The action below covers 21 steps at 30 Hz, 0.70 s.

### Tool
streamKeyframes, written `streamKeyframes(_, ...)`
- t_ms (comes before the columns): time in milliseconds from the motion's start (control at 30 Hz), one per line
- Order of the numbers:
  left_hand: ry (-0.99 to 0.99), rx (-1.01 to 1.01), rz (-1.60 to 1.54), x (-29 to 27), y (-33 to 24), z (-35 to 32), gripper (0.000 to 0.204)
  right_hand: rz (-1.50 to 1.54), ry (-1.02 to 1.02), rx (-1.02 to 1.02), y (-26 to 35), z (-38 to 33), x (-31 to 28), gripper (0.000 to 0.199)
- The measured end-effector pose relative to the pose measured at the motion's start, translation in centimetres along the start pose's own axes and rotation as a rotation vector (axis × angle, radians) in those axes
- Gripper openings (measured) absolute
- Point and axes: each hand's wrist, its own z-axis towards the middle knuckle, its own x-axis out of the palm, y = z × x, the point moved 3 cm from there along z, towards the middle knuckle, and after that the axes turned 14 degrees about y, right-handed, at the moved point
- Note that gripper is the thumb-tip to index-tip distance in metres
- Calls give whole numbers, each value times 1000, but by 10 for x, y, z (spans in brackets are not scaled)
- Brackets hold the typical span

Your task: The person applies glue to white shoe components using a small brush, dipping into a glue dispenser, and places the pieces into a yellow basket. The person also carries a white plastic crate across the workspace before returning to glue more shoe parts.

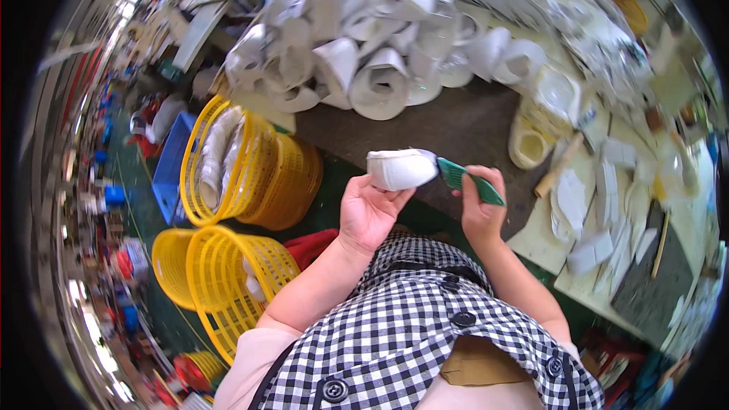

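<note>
My left hand point(367, 211) holds a white shoe upper piece point(400, 168) up in front of me, fingers under its near edge. My right hand point(481, 203) grips a green-handled tool point(469, 181) whose tip meets the right end of the white piece. Both hands are above the edge of a dark grey worktable point(448, 125). My checked black-and-white garment fills the lower middle of the view.
A big heap of white shoe uppers point(364, 38) covers the far table. Flat white cut pieces point(607, 212) and a wooden-handled tool point(558, 165) lie at right. Yellow plastic baskets point(250, 175), one with white pieces, and more yellow baskets point(220, 273) stand on the floor at left.
</note>
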Motion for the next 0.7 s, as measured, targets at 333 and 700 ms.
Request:
streamKeyframes(333, -135, 327, 43, -40, -60, -82, 29, -100, 379, 174, -13, -5, 42, 15)
streamKeyframes(700, -888, 1241, -2, -172, -208, -347, 32, -66, 770, 269, -23, 8, 164, 17)
